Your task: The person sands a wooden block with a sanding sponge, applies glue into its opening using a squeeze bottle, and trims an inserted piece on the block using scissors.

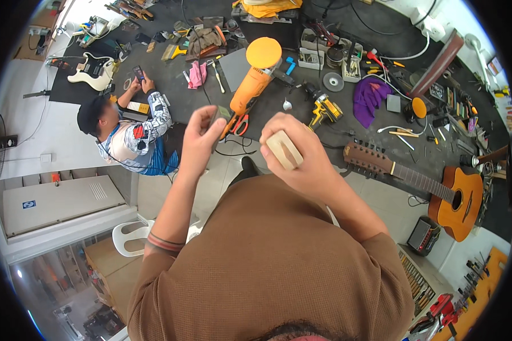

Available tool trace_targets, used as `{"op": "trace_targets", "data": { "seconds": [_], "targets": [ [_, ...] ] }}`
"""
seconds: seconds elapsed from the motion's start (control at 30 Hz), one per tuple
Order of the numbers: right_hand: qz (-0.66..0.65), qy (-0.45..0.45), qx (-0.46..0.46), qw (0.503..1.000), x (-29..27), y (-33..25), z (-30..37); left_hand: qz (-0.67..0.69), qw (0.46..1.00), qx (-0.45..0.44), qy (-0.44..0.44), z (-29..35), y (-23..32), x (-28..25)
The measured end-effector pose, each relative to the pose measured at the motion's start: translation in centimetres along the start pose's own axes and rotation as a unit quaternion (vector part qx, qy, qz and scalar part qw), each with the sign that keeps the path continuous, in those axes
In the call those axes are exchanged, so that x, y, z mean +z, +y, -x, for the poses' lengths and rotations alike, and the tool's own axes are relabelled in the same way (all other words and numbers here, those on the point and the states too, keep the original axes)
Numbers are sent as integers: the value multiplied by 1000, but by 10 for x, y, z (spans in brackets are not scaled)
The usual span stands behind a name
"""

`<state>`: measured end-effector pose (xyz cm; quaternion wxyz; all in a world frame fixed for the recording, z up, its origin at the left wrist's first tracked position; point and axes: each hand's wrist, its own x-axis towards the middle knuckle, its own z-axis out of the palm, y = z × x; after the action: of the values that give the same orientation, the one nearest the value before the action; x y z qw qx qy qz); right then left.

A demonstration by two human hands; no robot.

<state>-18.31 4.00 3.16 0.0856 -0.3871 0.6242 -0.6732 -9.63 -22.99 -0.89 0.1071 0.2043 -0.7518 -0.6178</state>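
Note:
Above the bench's near edge, the fingers of my left hand (202,136) pinch a small dark grey-green flat piece (219,114); its kind I cannot make out. My right hand (301,142) is closed around a pale wooden block (284,150) with rounded corners and a darker mark on its face. The two hands are apart. Just beyond my left hand lies an orange power polisher (247,91) with a round yellow-orange pad (264,52). Orange-handled scissors (240,125) show beside my left fingers. A yellow and black cordless drill (324,108) lies beyond my right hand.
On the dark workbench (170,85) are a purple cloth (371,101), a pink cloth (197,75) and a white guitar body (93,71). An acoustic guitar (455,207) leans at the right. A person (136,128) holding a phone sits at the left. A white chair (128,237) stands behind.

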Motion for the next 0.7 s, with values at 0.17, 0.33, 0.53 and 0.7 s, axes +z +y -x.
{"op": "trace_targets", "data": {
  "seconds": [0.17,0.33,0.53,0.7],
  "targets": [
    [0,-29,-20,999,11,-6,-15,-4,999,-44,12,-4,-33,-23],
    [10,-32,-18,999,32,-5,-43,-7,998,-61,8,-32,-48,-48],
    [9,-22,56,998,74,10,-76,-94,994,34,-47,-81,-80,-89],
    [-68,-24,127,989,107,32,-100,-306,935,160,-81,-148,-94,-135]
  ]
}}
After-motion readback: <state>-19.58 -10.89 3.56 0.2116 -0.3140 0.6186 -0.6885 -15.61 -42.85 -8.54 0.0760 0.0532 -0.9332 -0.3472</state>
